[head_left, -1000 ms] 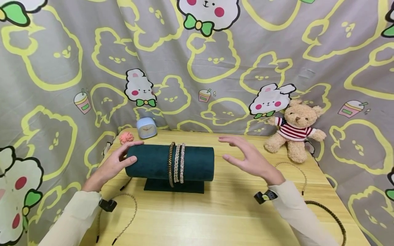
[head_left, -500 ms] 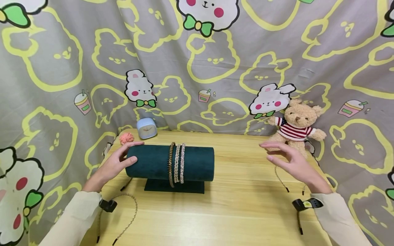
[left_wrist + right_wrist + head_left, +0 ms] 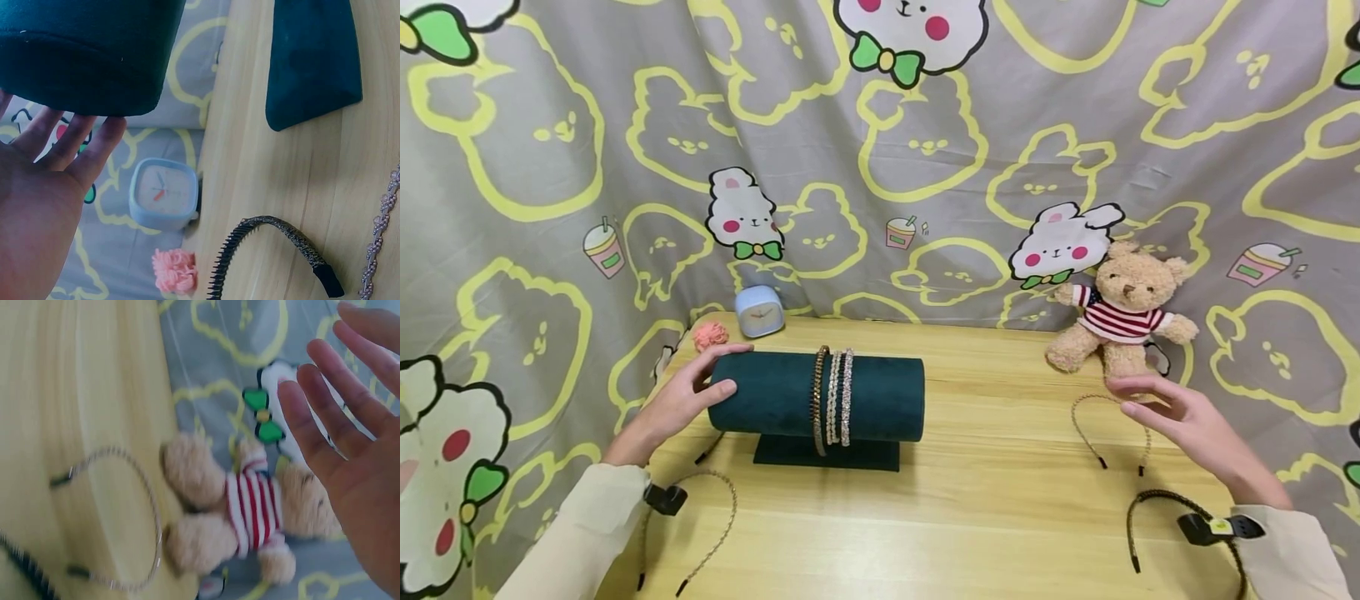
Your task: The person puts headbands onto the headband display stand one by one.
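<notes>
L hand (image 3: 672,407) grips the near end of the green display roll (image 3: 883,400), thumb in front, fingers over the top; a light hold prob. keeps the bands (image 3: 847,396) from shifting. R hand (image 3: 1187,425), fingers loosely bent, holds nothing near the thin headband (image 3: 1073,412) on the counter's (image 3: 970,525) R side; it'd prob. flex, so a gentle mid-arc pinch seems best.

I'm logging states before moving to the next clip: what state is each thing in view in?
Roll: horizontal on its base
Wrapped headbands: around the roll, side by side
Left grip: touching the roll's left end
Right grip: empty
Right beaded headband: loose on the table
Right dark headband: loose, partly covered
Left beaded headband: loose
Left dark headband: loose
Bear: seated upright
Clock: upright
Pompom: by the clock
</notes>
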Available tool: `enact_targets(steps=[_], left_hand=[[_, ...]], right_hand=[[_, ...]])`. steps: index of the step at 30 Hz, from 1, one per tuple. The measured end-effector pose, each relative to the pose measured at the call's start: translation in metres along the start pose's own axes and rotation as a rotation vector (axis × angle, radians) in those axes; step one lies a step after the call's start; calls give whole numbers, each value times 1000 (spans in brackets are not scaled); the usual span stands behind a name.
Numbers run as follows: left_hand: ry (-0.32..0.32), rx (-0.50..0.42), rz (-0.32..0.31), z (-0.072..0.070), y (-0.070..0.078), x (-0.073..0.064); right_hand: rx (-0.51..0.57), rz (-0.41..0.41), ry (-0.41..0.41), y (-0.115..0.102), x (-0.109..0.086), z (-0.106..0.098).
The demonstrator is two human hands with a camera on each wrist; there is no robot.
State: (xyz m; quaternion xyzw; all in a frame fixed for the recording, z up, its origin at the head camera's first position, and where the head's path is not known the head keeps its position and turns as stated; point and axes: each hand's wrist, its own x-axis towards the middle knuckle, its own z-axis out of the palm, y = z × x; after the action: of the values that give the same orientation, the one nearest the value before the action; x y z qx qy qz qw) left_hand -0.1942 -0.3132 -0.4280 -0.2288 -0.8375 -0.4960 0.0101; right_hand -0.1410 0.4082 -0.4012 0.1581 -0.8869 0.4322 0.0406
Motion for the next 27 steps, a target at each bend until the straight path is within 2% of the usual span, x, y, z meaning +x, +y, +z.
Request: enact_targets(steps=[5, 13, 20, 24, 27], left_hand=[[-7, -4, 5, 2, 1, 3], [0, -1, 17, 2, 1, 3], [-4, -13, 3, 1, 0, 0], [-2, -17, -4, 1, 1, 0], [-3, -11, -4, 0, 1, -1]], right_hand=[[-52, 152, -46, 27, -26, -21], [-79, 209, -79, 70, -59, -36], [-129, 340, -140, 98, -84, -37], [-149, 363, -152, 112, -95, -38], [-128, 335, -150, 121, -102, -38]])
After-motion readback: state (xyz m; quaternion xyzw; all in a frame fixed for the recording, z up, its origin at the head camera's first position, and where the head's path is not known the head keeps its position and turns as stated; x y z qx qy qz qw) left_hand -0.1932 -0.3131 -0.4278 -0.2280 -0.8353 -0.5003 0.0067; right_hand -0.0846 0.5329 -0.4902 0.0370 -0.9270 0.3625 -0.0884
